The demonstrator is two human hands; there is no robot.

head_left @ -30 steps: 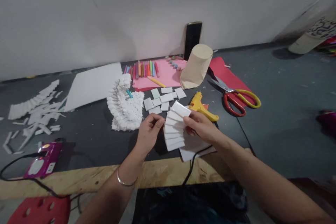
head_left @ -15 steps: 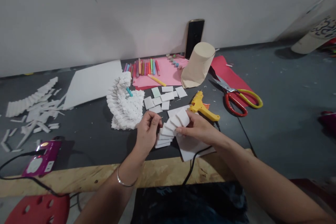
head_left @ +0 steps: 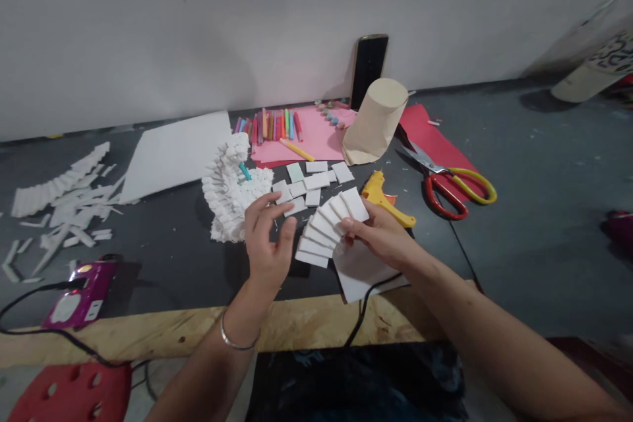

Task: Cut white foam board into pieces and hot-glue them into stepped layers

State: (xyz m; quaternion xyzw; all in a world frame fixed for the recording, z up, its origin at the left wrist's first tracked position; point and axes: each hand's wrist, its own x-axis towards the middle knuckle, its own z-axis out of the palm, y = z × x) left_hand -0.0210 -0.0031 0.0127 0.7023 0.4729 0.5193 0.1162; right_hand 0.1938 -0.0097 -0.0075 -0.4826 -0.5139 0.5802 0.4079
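Observation:
My right hand [head_left: 383, 234] grips a curved fan of overlapping white foam tiles [head_left: 324, 227] by its right end, thumb on top. Just left of the fan, my left hand [head_left: 270, 237] hangs with fingers spread and nothing in them. Behind that hand stands a white ruffled piece [head_left: 222, 191] with a teal stick [head_left: 244, 171] on it. Several loose white tiles [head_left: 316, 180] lie beyond the fan. A yellow glue gun [head_left: 383, 201] rests behind my right hand, and a white sheet [head_left: 363, 277] lies beneath it.
Large scissors [head_left: 440, 178] lie on the right by red paper [head_left: 440, 138]. A beige paper cylinder [head_left: 378, 122] and a phone [head_left: 368, 69] stand at the back. Coloured sticks [head_left: 277, 125] lie on pink paper [head_left: 326, 142]. White scraps [head_left: 74, 214] and a purple box with a cable [head_left: 84, 297] are left.
My left hand has opened from a pinch and moved slightly left, away from the tiles. My right hand has lifted and turned the fan so its face shows more.

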